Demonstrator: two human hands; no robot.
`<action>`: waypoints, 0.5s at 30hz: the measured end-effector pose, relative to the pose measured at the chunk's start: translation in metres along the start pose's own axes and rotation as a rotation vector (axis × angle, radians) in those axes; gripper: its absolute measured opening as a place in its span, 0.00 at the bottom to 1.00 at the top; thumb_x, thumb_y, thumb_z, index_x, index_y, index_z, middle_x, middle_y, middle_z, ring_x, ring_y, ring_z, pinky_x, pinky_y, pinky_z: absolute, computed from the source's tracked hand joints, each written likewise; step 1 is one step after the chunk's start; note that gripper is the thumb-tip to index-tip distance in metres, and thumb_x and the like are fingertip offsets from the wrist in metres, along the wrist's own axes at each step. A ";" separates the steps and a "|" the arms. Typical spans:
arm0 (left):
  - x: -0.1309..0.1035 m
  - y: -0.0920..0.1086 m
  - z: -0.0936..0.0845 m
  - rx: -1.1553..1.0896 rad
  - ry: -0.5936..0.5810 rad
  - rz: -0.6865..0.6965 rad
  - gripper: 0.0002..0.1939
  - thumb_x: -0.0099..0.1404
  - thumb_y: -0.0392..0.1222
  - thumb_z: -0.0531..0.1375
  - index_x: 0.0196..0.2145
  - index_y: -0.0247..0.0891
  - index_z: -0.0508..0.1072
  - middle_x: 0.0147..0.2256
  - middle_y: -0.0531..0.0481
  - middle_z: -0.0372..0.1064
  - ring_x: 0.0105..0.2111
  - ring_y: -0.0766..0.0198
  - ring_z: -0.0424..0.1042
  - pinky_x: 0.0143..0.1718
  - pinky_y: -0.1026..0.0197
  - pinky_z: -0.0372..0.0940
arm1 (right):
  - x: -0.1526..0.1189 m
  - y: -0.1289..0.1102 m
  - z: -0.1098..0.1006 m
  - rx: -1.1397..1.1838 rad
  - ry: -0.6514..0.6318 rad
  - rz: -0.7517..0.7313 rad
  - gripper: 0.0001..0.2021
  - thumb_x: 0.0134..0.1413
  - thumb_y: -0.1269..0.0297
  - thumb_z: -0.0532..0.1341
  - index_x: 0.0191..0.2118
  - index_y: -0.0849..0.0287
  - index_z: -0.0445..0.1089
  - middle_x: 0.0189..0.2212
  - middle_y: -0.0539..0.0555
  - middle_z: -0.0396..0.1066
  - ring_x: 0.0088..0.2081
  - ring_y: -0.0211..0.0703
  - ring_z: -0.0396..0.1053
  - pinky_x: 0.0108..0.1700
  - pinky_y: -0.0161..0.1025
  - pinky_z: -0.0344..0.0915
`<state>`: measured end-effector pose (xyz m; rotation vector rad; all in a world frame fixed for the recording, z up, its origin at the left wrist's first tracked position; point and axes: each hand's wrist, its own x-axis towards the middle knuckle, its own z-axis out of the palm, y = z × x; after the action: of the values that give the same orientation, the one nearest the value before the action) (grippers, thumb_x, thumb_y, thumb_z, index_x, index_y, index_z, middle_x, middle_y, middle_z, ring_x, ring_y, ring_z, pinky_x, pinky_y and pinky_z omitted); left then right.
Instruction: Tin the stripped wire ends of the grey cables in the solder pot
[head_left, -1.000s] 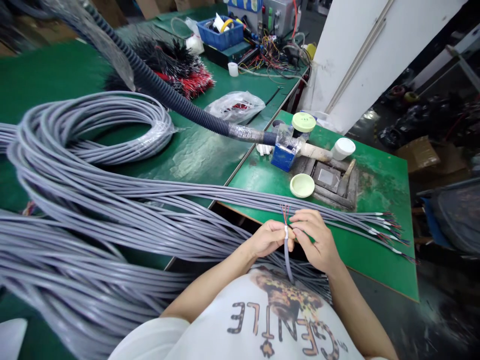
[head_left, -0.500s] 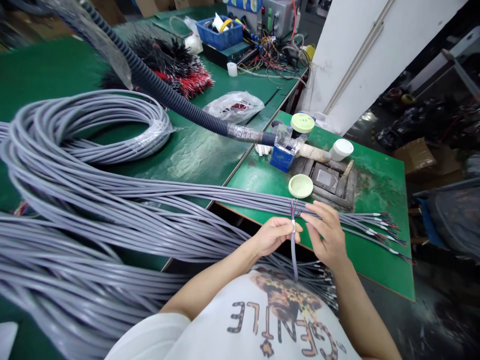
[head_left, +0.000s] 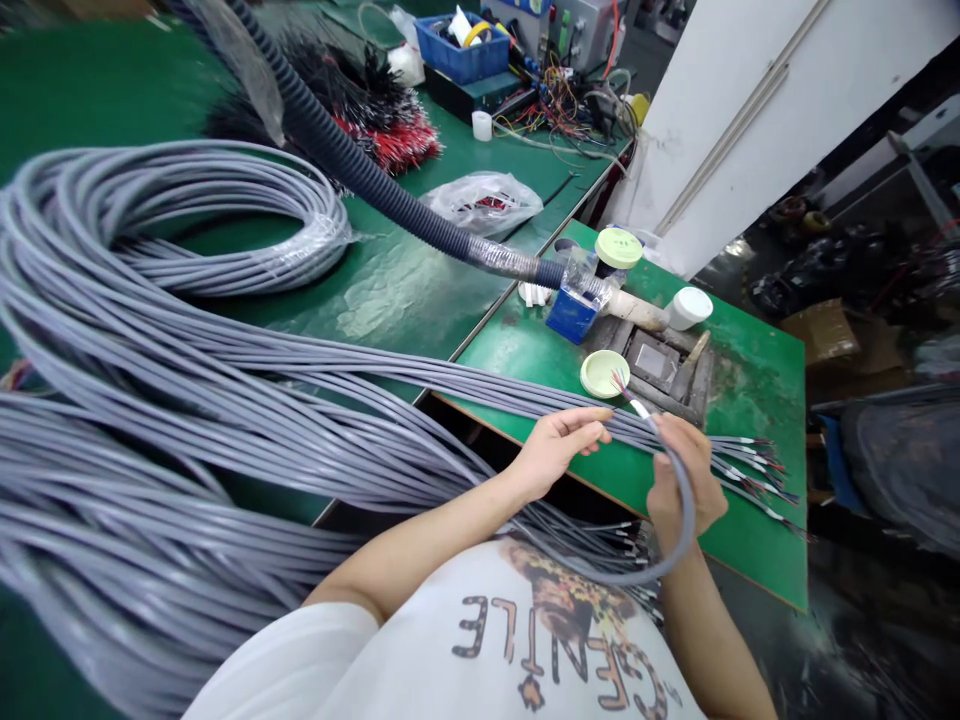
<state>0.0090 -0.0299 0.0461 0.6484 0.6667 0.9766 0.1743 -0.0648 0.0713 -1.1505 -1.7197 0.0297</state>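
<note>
My right hand (head_left: 686, 477) is closed round a grey cable (head_left: 681, 535) near its end. The cable's thin coloured wires (head_left: 619, 381) fan out over the near edge of a pale green lid (head_left: 604, 372). From the hand the cable loops down and left across the shirt. My left hand (head_left: 562, 447) is left of it, empty, with thumb and fingers apart, beside a bundle of grey cables (head_left: 495, 387). Stripped cable ends (head_left: 750, 465) lie to the right of my right hand.
A dark corrugated hose (head_left: 405, 207) crosses overhead to a blue box (head_left: 574, 314). Beyond the lid are a soldering pot (head_left: 657, 360), a white cup (head_left: 690, 308) and a green-lidded jar (head_left: 619, 247). Large grey cable coils (head_left: 90, 250) fill the left.
The cable has passed from my left hand to my right, which has moved right and closed on it. Its wire end now points at the lid. My left hand has let go.
</note>
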 end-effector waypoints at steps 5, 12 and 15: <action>0.000 0.002 0.003 0.170 0.063 0.164 0.26 0.58 0.47 0.64 0.51 0.30 0.72 0.24 0.54 0.65 0.26 0.71 0.61 0.30 0.65 0.56 | 0.006 -0.010 0.008 0.064 0.187 0.214 0.10 0.60 0.69 0.57 0.44 0.57 0.74 0.40 0.58 0.75 0.42 0.53 0.74 0.45 0.53 0.70; 0.007 -0.001 0.012 0.143 -0.061 0.075 0.27 0.61 0.51 0.60 0.53 0.32 0.71 0.22 0.55 0.60 0.22 0.72 0.56 0.25 0.67 0.51 | 0.001 -0.013 0.015 0.037 0.087 0.184 0.10 0.60 0.68 0.56 0.44 0.56 0.73 0.41 0.58 0.75 0.44 0.53 0.73 0.47 0.54 0.69; 0.013 -0.002 0.017 0.035 -0.119 0.015 0.27 0.61 0.51 0.60 0.53 0.32 0.71 0.22 0.56 0.59 0.22 0.73 0.56 0.25 0.67 0.50 | 0.002 -0.008 0.015 0.011 0.079 0.149 0.10 0.59 0.69 0.57 0.44 0.56 0.73 0.42 0.59 0.74 0.44 0.52 0.72 0.46 0.54 0.69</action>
<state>0.0280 -0.0226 0.0527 0.7379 0.5755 0.9345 0.1574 -0.0603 0.0697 -1.2536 -1.5605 0.0841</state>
